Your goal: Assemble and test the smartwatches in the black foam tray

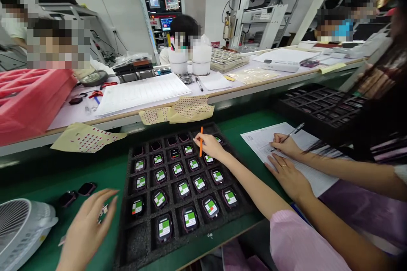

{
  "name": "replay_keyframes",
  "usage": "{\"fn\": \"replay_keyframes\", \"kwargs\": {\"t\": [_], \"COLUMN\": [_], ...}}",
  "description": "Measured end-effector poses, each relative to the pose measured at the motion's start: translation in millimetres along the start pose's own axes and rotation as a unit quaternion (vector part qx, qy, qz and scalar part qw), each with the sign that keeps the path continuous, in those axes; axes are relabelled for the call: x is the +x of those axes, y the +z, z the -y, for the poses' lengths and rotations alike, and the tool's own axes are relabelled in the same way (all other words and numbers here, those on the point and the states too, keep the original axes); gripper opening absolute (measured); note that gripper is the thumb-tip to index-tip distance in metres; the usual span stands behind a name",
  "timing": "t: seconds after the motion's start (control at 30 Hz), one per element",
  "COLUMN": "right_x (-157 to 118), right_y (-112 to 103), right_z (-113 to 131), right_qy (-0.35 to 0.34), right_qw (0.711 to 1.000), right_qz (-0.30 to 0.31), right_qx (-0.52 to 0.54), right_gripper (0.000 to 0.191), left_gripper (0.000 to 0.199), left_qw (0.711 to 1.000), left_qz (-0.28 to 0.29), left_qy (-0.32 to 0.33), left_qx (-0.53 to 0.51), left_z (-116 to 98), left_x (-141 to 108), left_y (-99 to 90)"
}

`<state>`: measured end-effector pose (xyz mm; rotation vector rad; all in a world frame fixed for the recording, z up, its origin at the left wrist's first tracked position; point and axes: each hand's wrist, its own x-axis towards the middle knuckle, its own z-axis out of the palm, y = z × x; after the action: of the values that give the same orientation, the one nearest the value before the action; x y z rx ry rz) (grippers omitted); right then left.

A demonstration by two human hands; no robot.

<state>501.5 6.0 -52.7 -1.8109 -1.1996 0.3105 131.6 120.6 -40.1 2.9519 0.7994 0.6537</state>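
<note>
A black foam tray full of compartments lies on the green table, holding rows of smartwatches, many with lit green-and-white screens. My right hand is over the tray's far right part, its fingers closed on an orange stick held upright. Left of the tray, my left hand hovers with its thumb and fingers apart; a small object partly shows behind the fingers, and no grip on it is visible. The front left compartment has no watch. Two dark watches lie on the table beyond my left hand.
A white fan stands at the lower left. At right, another person's hands rest on a paper sheet, one with a pen. Behind it sits a second black tray. A raised shelf crosses the back.
</note>
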Motion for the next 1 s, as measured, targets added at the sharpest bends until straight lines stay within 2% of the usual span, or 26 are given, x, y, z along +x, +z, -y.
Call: {"fn": "replay_keyframes", "kwargs": {"t": [0.1,0.2,0.3,0.4,0.5,0.6,0.73,0.83,1.0], "right_x": [-3.1,-8.6,-7.8,-6.8,-9.1,-11.5,-5.7,4.7,18.2], "right_y": [-3.1,-4.3,1.1,4.3,6.8,18.6,54.2,84.9,121.1], "right_z": [-11.0,-18.7,-21.4,-22.4,-17.7,0.1,41.3,69.4,88.3], "right_qy": [-0.030,-0.044,-0.052,-0.059,-0.073,-0.110,-0.170,-0.126,-0.054], "right_qw": [0.997,0.994,0.991,0.989,0.988,0.988,0.973,0.965,0.961], "right_qz": [0.022,0.031,0.034,0.032,0.025,0.035,0.141,0.197,0.183], "right_qx": [-0.062,-0.095,-0.117,-0.128,-0.130,-0.106,-0.061,-0.115,-0.201], "right_gripper": [0.014,0.013,0.012,0.013,0.013,0.013,0.012,0.021,0.025], "left_gripper": [0.034,0.037,0.046,0.049,0.052,0.054,0.049,0.046,0.045], "left_qw": [0.997,0.983,0.955,0.933,0.925,0.927,0.937,0.944,0.953], "left_qz": [0.076,0.182,0.292,0.354,0.373,0.369,0.340,0.321,0.293], "left_qy": [0.004,-0.029,-0.045,-0.048,-0.068,-0.068,-0.076,-0.077,-0.078], "left_qx": [-0.007,0.019,0.006,-0.040,-0.035,0.000,0.025,0.017,-0.016], "left_z": [-1.4,5.5,16.6,24.4,26.1,24.6,23.9,24.8,25.5], "left_x": [37.8,78.4,104.3,118.0,124.9,127.7,128.0,125.6,119.3], "left_y": [21.8,41.2,44.0,37.5,35.7,42.3,52.9,54.9,52.8]}}
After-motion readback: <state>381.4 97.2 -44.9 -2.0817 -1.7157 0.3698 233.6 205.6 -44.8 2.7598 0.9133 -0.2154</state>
